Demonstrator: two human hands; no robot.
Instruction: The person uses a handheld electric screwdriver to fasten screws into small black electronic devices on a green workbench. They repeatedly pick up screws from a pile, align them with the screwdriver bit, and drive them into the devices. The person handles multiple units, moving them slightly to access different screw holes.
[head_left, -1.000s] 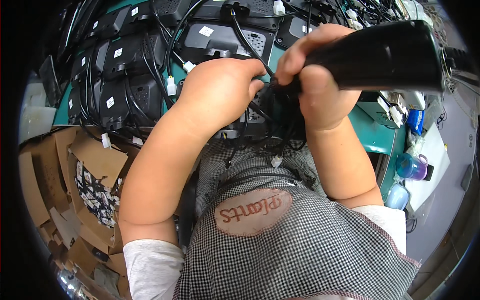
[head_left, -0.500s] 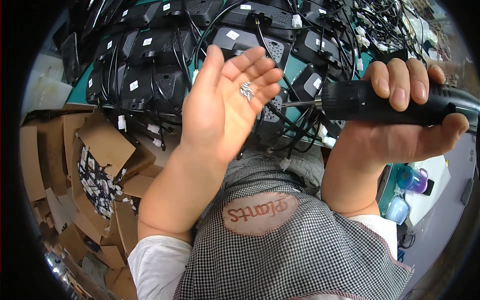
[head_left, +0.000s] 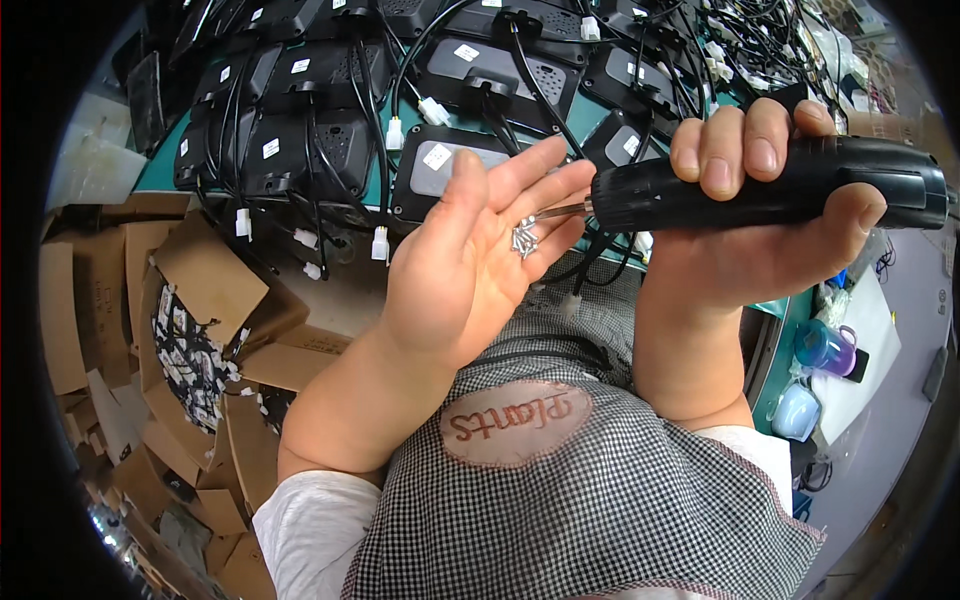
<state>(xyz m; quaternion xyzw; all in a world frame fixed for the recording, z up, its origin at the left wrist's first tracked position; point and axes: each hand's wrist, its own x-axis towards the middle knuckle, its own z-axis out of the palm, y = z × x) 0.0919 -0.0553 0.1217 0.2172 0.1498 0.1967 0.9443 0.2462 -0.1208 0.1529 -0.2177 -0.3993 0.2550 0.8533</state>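
Observation:
A small heap of silver screws [head_left: 525,238] lies in my left hand [head_left: 450,260], palm up and cupped, its fingers loosely stretched. My right hand [head_left: 740,230] is wrapped around a black electric screwdriver [head_left: 690,195], held level and pointing left. Its thin metal bit [head_left: 560,211] reaches over my left palm, with the tip at the screws. Whether a screw sits on the tip is too small to tell. Just beyond my left hand, a black plastic housing [head_left: 433,180] with a grey panel and white label lies on the green bench [head_left: 160,172].
Rows of similar black housings [head_left: 320,150] with cables and white connectors [head_left: 380,243] cover the bench. Cables pile up at the far right. Cardboard boxes [head_left: 215,275], one full of small parts, stand at the left. A blue-purple cup [head_left: 825,347] is at the right.
My right hand has brought the screwdriver left, its bit now over my left palm. My left hand has shifted right and slightly down with the screws, uncovering more of a housing behind it.

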